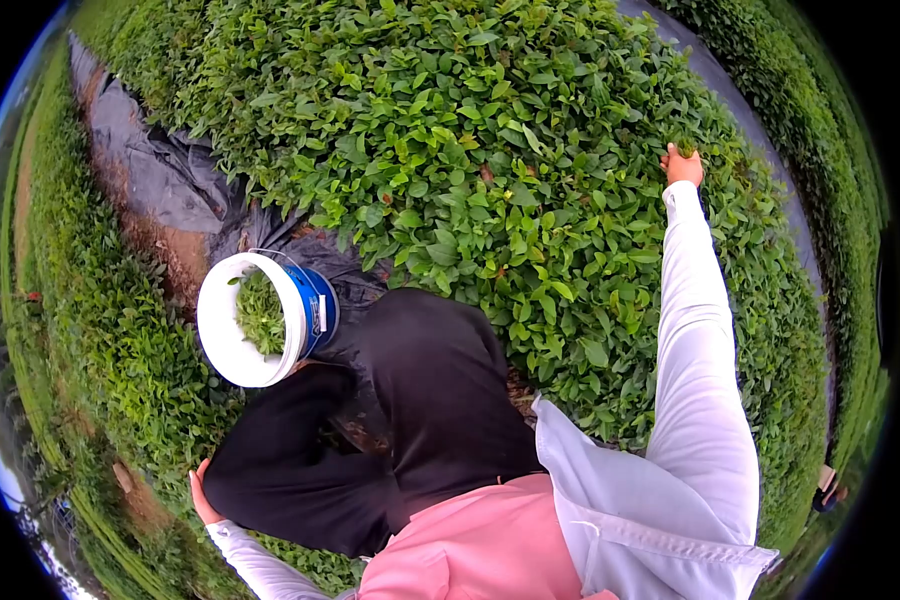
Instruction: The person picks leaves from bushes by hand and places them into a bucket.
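Hedge [450, 150] slants down rightward lengthwise; right hand [683, 168] curled at leaves [686, 147], left hand [204, 494] against knee [250, 470]; both grips unclear.

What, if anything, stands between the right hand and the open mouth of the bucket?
The leafy bush top spreads between the right hand and the bucket, and the right knee rises close beside that path. Nothing visible covers the bucket's mouth.

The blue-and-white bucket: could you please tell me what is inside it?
Inside the bucket there is a loose heap of green leaves, with bare white wall visible beside it. The bottom under the heap is covered, so I cannot tell what lies there.
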`<control>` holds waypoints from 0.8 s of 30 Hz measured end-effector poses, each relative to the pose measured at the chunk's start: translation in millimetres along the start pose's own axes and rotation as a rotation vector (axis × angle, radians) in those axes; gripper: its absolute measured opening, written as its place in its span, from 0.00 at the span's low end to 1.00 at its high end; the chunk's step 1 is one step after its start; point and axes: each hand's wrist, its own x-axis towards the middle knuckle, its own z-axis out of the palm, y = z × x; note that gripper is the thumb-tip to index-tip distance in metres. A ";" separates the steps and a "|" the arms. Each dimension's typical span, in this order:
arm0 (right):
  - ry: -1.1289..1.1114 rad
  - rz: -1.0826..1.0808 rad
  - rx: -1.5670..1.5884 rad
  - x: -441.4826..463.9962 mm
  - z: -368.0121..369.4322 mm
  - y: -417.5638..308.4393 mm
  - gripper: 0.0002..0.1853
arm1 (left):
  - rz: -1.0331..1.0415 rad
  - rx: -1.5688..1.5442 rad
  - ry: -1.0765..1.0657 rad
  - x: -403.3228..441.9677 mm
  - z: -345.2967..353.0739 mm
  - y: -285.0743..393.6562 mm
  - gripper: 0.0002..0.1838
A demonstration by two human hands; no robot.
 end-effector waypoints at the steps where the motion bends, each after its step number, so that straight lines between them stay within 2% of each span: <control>1: 0.023 0.058 0.008 -4.8 -0.5 3.8 0.11 | -0.003 0.000 -0.006 -0.2 1.3 1.1 0.28; 4: 0.011 0.198 0.482 -41.8 -2.9 7.3 0.06 | -0.008 0.007 -0.017 0.6 -3.0 2.1 0.27; 6: -0.253 0.409 0.628 -84.9 -10.1 5.4 0.09 | -0.008 0.008 -0.018 2.6 -2.3 0.0 0.28; 7: -0.521 0.518 0.656 -116.8 -12.7 3.0 0.09 | -0.005 0.011 -0.011 2.2 -1.0 0.9 0.29; 8: -0.725 0.623 0.531 -158.5 -12.9 -10.6 0.09 | -0.004 0.016 -0.002 1.6 -0.6 1.3 0.30; 9: -0.857 0.614 0.445 -191.2 -13.3 -18.8 0.09 | 0.002 0.023 -0.013 3.4 -3.8 -0.3 0.30; 12: -0.588 0.621 0.651 -188.0 -28.0 -27.4 0.07 | 0.006 0.042 -0.035 7.5 -10.5 2.0 0.29; 13: -0.458 0.633 0.771 -162.2 -37.0 -23.5 0.07 | 0.005 0.030 -0.033 5.4 -4.5 3.6 0.29; 15: -0.358 0.536 0.960 -109.0 -54.2 -14.4 0.07 | 0.001 0.018 -0.029 5.7 -1.4 3.0 0.29; 17: -0.282 0.390 0.995 -36.3 -67.6 16.2 0.06 | -0.003 0.021 -0.023 7.3 -5.1 2.2 0.29; 19: 0.035 0.311 0.692 -11.9 -60.4 -4.4 0.06 | 0.005 0.032 -0.030 5.7 -2.5 3.2 0.29; 21: 0.181 0.247 0.536 6.3 -49.7 -16.4 0.10 | 0.010 0.036 -0.022 2.9 -3.1 1.6 0.29; 24: 0.108 0.226 0.426 17.6 -38.4 -17.5 0.15 | 0.014 0.030 -0.008 1.6 -6.5 -0.1 0.29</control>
